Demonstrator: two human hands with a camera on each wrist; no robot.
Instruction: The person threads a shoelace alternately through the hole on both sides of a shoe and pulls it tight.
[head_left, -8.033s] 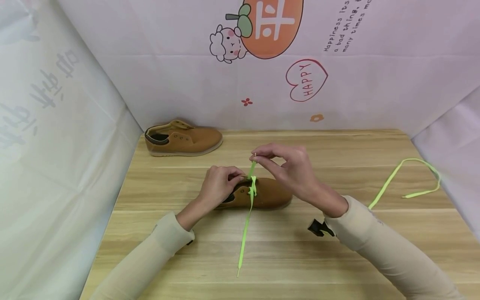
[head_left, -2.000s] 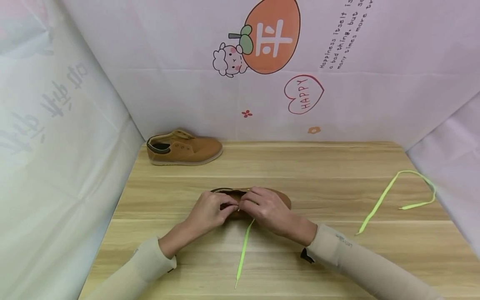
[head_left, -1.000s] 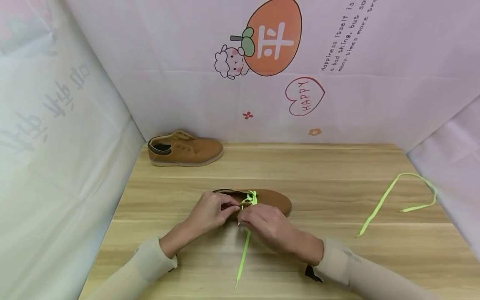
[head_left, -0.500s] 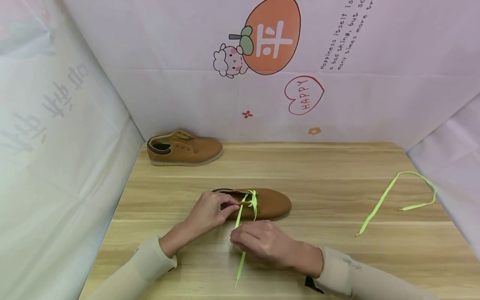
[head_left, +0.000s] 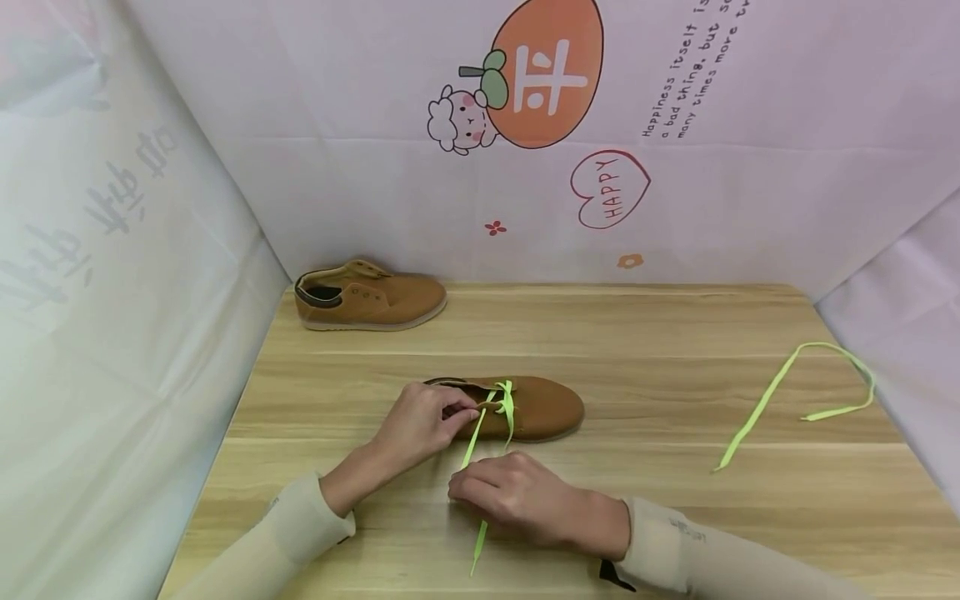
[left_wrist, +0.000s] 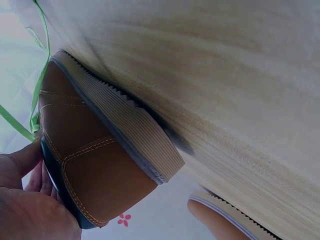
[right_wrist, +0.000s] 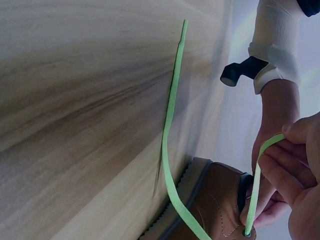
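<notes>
Pinching the near flap of the brown shoe [head_left: 551, 408] with the left hand [head_left: 423, 421], thumb and finger bent close together, and just the thin edge between. On the middle of the table [head_left: 637, 333] with that shoe, sole down, toe to the right. Holding a bright green lace [head_left: 472, 443] with the right hand [head_left: 525, 497], on the near side of the shoe. Squeezed tight between thumb and finger there, in a tiny gap, with the other fingers bent in. Almost straight from a hole in the flap, close by the left fingers, up to the right hand. Also over the side of the shoe with another run of green lace, and down to a tip near the front of the table. Hard to see the left fingertips from the left wrist, so cannot tell much there. Far back on the left, a second brown shoe [head_left: 375, 300]. Away to the right, a loose green lace [head_left: 757, 408], lying in a bend.
</notes>
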